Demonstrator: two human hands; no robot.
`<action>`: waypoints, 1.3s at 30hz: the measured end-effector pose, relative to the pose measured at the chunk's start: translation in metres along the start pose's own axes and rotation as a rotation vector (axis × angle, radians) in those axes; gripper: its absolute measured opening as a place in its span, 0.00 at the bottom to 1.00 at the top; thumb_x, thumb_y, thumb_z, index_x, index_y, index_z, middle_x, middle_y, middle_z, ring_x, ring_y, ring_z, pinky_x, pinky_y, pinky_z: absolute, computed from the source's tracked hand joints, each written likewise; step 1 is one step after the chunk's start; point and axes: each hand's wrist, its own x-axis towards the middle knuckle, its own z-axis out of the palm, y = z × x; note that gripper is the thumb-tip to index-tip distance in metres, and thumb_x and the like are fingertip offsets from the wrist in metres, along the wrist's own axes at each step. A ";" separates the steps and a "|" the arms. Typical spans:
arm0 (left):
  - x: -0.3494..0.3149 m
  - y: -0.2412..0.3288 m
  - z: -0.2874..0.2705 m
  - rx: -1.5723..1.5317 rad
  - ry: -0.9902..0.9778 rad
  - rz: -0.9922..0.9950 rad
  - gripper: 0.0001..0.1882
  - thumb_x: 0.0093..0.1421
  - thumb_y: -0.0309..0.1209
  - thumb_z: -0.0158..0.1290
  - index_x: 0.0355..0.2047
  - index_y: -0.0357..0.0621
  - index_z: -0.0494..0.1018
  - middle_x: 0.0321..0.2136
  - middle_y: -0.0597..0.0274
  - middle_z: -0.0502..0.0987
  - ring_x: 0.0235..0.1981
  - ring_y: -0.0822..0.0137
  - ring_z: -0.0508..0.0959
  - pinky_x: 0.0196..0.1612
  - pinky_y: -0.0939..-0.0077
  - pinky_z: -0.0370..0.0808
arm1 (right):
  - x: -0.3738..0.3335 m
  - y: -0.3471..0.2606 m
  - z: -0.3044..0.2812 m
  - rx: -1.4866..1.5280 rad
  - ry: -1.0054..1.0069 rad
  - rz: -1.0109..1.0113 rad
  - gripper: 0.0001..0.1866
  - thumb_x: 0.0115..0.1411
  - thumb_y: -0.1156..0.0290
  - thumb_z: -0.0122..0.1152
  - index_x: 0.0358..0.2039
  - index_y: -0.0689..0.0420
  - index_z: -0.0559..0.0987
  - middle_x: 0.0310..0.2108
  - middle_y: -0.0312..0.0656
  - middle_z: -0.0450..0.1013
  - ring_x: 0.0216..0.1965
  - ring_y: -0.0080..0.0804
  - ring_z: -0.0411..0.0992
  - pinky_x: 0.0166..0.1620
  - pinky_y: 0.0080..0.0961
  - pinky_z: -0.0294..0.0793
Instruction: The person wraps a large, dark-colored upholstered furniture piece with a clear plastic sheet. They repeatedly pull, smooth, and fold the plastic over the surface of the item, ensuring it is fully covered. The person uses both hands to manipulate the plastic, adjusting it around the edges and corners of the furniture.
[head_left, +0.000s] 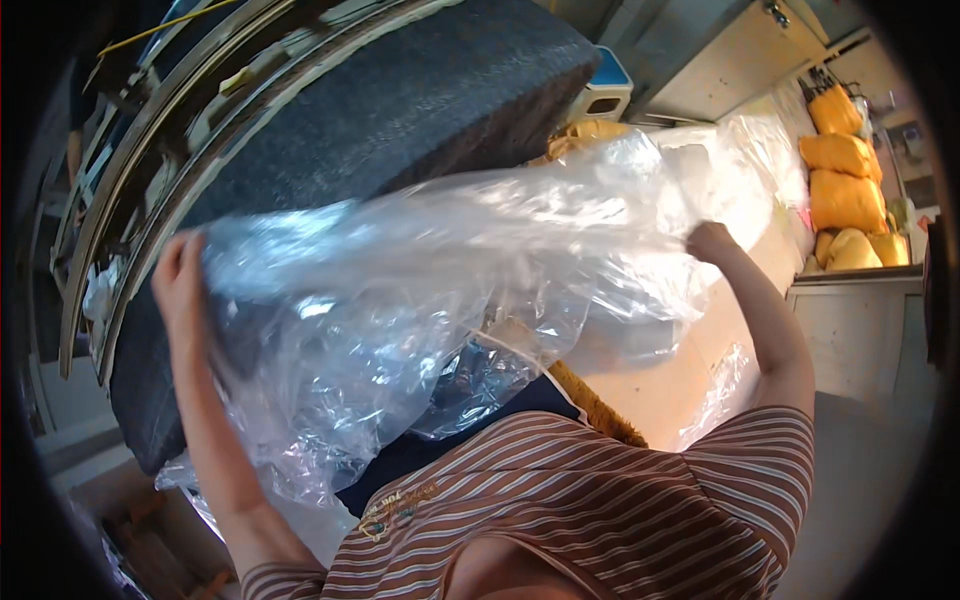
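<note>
Dark felt slab [400, 110] behind crinkled clear plastic sheet [450, 270] between hands

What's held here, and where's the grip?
Both hands hold a clear plastic sheet by its upper edge: left hand at its left end, right hand at its right.

Clear plastic, dark grey slab

Clear plastic sheet [440, 270] over speckled dark-grey slab [400, 100]; brown white-striped shirt [600, 500]; yellow-orange sacks [845, 180] behind.
</note>
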 end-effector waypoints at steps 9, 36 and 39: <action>-0.112 -0.222 -0.366 0.347 0.407 -0.393 0.20 0.62 0.41 0.48 0.42 0.35 0.76 0.35 0.60 0.78 0.35 0.70 0.73 0.42 0.76 0.69 | 0.090 0.113 -0.194 0.065 1.040 0.467 0.15 0.58 0.57 0.51 0.28 0.55 0.78 0.31 0.49 0.75 0.31 0.47 0.74 0.34 0.44 0.72; -0.085 -0.208 -0.266 0.531 0.881 -0.375 0.25 0.53 0.55 0.53 0.39 0.50 0.80 0.34 0.56 0.81 0.38 0.60 0.79 0.42 0.70 0.72 | 0.233 -0.070 -0.391 0.425 0.745 0.330 0.32 0.64 0.44 0.38 0.48 0.60 0.75 0.47 0.51 0.72 0.50 0.51 0.68 0.52 0.40 0.65; -0.084 -0.193 -0.262 0.430 0.926 -0.323 0.23 0.54 0.53 0.53 0.37 0.49 0.80 0.31 0.57 0.81 0.36 0.59 0.80 0.41 0.70 0.72 | 0.155 -0.180 -0.456 0.115 1.437 -0.104 0.16 0.62 0.60 0.48 0.42 0.59 0.75 0.44 0.49 0.71 0.45 0.50 0.69 0.46 0.44 0.68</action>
